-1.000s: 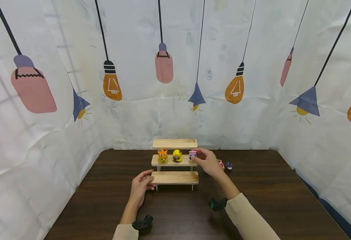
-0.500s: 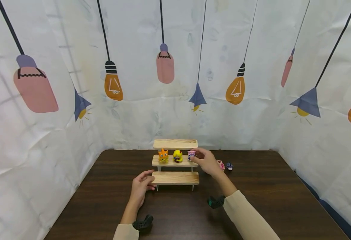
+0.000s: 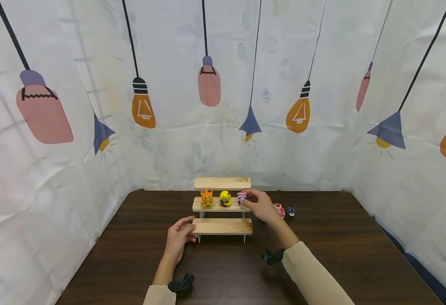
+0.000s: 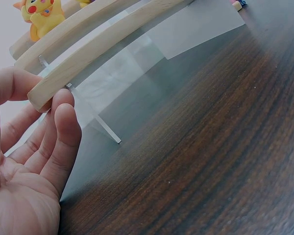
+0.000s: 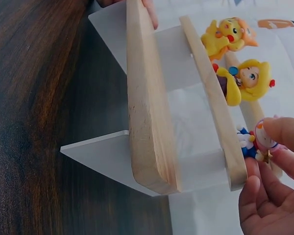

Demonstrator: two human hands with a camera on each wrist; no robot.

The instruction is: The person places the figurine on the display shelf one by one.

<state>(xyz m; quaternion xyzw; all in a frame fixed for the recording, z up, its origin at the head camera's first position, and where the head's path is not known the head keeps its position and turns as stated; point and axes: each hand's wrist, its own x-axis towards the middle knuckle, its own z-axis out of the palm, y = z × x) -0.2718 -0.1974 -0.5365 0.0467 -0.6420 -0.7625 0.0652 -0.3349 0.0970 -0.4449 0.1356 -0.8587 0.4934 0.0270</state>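
A three-tier display stand with wooden shelves (image 3: 222, 227) and clear side supports stands on the table. My left hand (image 3: 179, 237) pinches the left end of its lowest shelf, thumb above and fingers below. My right hand (image 3: 260, 205) pinches a small pink, white and blue figurine (image 5: 263, 137) at the right end of the middle shelf, its base right at the shelf's surface. Left of it on that shelf stand a yellow-haired doll figurine (image 5: 250, 81) in the middle and an orange-and-yellow Pikachu-like figurine (image 3: 207, 198) at the left.
Right of the stand, on the dark wooden table (image 3: 322, 245), lie a pink figurine (image 3: 279, 210) and a dark blue figurine (image 3: 290, 211), close together and partly behind the right forearm. A white curtain (image 3: 223, 148) printed with lamps surrounds the table's back and sides.
The right hand has shifted slightly left along the middle shelf with the pink-and-blue figurine, closer to the yellow-haired one. The left hand keeps its grip on the lowest shelf.
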